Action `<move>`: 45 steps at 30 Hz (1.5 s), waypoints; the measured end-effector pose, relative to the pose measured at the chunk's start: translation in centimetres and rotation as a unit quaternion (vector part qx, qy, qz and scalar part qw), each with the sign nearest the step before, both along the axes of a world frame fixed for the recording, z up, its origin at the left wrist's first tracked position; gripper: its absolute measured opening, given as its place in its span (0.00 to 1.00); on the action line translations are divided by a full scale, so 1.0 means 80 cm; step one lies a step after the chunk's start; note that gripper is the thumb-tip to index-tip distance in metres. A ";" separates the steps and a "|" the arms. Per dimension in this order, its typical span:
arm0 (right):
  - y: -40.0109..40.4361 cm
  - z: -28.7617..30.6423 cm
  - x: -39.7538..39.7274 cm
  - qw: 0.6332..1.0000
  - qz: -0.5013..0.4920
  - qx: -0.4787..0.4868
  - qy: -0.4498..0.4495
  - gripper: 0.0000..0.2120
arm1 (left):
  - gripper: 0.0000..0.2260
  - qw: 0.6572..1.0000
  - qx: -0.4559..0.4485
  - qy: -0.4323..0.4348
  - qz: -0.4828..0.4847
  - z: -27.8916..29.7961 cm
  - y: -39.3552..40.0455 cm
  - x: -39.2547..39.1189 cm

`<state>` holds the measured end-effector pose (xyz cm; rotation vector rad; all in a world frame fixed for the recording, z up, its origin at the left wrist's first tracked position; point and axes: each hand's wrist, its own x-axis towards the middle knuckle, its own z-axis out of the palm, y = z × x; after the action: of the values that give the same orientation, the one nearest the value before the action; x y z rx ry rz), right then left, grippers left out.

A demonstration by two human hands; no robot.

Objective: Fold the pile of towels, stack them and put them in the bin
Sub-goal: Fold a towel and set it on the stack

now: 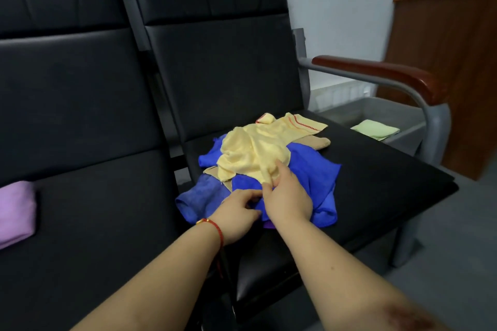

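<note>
The right hand (289, 196) pinches the yellow towel (252, 150); the left hand (236, 212) rests spread on the blue towel (317, 169). Both are soft, limp; grasp corners.

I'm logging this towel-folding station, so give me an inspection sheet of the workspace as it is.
Surface: black seat of a row of chairs.
Job's things: yellow towel crumpled on blue towel; bin beyond the armrest holds a folded green towel.
Clutter: purple cloth on the next seat.
Grippers: right hand pinches the yellow towel; left hand rests on the blue one.
Cables: nothing seen.
Surroundings: wooden panel.
</note>
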<state>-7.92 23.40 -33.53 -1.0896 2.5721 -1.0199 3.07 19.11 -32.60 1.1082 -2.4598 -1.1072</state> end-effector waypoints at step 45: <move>-0.018 0.078 0.238 0.709 0.206 -0.111 -0.666 0.16 | 0.15 0.823 0.294 0.227 0.430 0.036 0.030 0.384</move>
<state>11.11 21.97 -27.32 -0.4927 0.9991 -1.2736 33.75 21.53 -29.71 1.6141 -1.0196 -1.5503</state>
